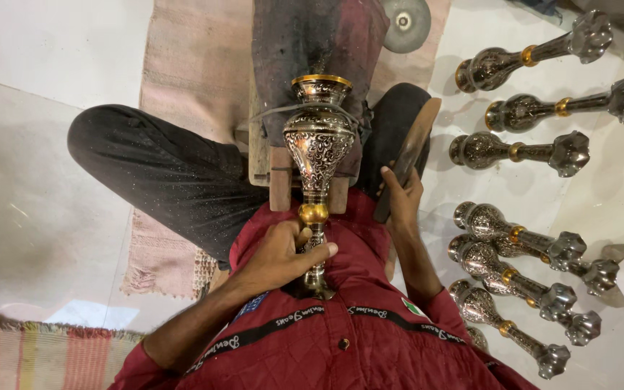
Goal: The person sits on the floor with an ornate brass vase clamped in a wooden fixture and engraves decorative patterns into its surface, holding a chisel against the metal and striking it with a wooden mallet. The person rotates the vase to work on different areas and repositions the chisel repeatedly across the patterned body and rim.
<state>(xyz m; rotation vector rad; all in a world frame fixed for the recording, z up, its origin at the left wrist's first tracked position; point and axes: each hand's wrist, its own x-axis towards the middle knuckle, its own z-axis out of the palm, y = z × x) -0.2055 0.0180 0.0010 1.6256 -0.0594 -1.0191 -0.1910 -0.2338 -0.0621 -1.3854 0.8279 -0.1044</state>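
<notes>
My left hand point(279, 253) grips the slim stem of an engraved silver metal vase point(318, 141) with a gold rim and a gold ball on its neck. The vase lies lengthwise over a wooden block point(280, 184) between my knees, its mouth pointing away from me. My right hand point(401, 193) holds a long flat dark tool point(412, 148), which slants up to the right of the vase and stays clear of it. I sit cross-legged in a red quilted jacket and dark trousers.
Several similar engraved metal vases point(518, 249) lie in rows on the white floor at the right. A round grey disc point(406, 23) sits at the top. A pink woven mat point(182, 72) lies under my legs, a striped rug point(37, 354) at bottom left.
</notes>
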